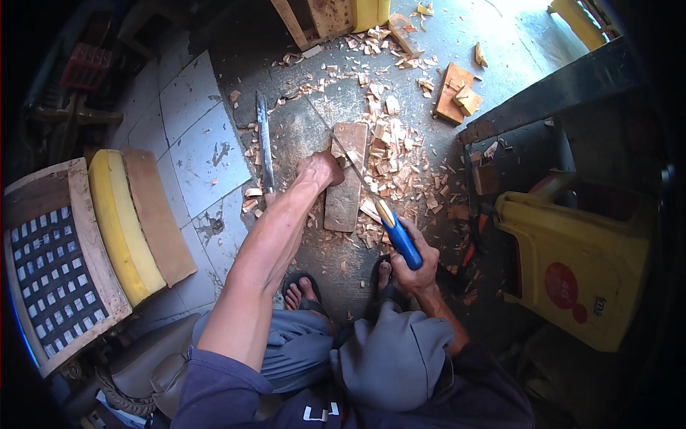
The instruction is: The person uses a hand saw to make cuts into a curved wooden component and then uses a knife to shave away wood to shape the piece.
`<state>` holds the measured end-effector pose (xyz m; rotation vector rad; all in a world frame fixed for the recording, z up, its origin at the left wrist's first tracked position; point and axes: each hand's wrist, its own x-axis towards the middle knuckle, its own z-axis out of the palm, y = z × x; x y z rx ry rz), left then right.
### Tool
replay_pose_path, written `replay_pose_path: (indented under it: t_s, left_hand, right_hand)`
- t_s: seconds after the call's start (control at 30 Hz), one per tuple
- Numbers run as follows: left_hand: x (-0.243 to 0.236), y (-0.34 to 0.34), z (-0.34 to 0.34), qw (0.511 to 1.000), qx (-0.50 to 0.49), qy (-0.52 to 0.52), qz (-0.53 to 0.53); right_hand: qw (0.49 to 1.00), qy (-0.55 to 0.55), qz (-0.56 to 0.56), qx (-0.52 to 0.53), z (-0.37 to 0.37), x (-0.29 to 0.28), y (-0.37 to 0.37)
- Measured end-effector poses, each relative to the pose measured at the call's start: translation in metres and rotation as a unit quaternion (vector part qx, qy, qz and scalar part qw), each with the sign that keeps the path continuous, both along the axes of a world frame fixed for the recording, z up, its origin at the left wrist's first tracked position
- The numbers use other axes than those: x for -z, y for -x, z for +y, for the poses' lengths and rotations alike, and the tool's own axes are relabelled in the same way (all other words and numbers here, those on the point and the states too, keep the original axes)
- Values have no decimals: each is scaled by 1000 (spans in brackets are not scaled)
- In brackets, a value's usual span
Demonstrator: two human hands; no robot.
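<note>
While the right grip (413, 256) wraps round a blue-and-yellow-handled steel handsaw (400, 242), the left grip (319, 171) pinches a small reddish-brown wooden piece (334, 174) at the left edge of a worn rectangular wooden board (344, 206); pale wood chips (389, 145) suggest much trimming done, sawing apparently unfinished.

Round red label (562, 275) with pale lettering on a yellow plastic container (532, 247), smaller red dot (580, 313) touching it, small dark-and-white printed mark (599, 305) beside them, white printed mark (321, 413) on a dark shirt (221, 382), its wording unclear
</note>
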<state>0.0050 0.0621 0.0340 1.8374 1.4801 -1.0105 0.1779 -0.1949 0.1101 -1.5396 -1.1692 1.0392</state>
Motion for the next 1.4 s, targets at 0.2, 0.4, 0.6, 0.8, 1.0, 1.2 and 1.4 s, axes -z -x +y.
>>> replay_pose_path:
  t_s: [0.2, 0.4, 0.6, 0.8, 1.0, 1.2, 1.4]
  left_hand:
    - [17, -13, -4, 997, 6, -77, -11]
    - [127, 43, 23, 971, 222, 55, 75]
    - [78, 26, 13, 998, 54, 11, 37]
    - [62, 11, 19, 987, 155, 44, -23]
    - [75, 4, 29, 984, 147, 99, 12]
    - [65, 0, 35, 958, 262, 114, -7]
    - [41, 4, 35, 981, 153, 115, -23]
  right_hand:
    - [998, -18, -56, 26, -4, -11, 0]
    - [994, -24, -99, -25, -66, -38, -23]
    - [999, 26, -30, -11, -19, -43, -10]
    - [997, 54, -58, -7, -29, -22, -7]
    - [997, 31, -59, -24, -38, -58, -17]
    - [996, 49, -69, -4, -14, -31, -10]
    - [999, 43, -29, 10, -51, -60, -20]
